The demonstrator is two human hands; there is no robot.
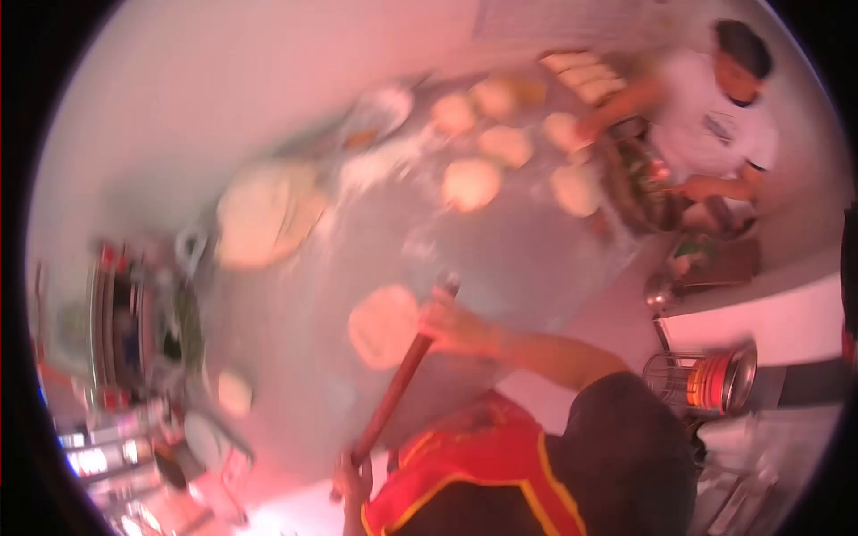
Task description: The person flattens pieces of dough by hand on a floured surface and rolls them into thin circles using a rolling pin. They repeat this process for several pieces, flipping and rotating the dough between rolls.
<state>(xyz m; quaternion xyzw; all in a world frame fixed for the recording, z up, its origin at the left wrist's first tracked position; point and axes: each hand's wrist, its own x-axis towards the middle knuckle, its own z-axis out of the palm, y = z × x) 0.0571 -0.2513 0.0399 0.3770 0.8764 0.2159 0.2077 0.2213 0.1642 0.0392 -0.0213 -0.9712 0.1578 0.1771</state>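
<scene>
A dark reddish wooden rolling pin (393,389) slants across the near side of the floured work table (295,357). My right hand (454,325) is closed around its far end, and my left hand (354,480) is wrapped round the near end, low in the view. Flattened and pale, a round of dough (383,327) lies on the table just left of the pin, its edge close to my right hand's fingers. A red apron with yellow trim (474,438) covers my front.
Several dough rounds (471,184) lie farther back. A stack of large flat dough sheets (268,214) sits at left, with a small dough piece (234,393) nearer. At right, a co-worker (715,116) reaches between a dough round and a filled pan (639,183).
</scene>
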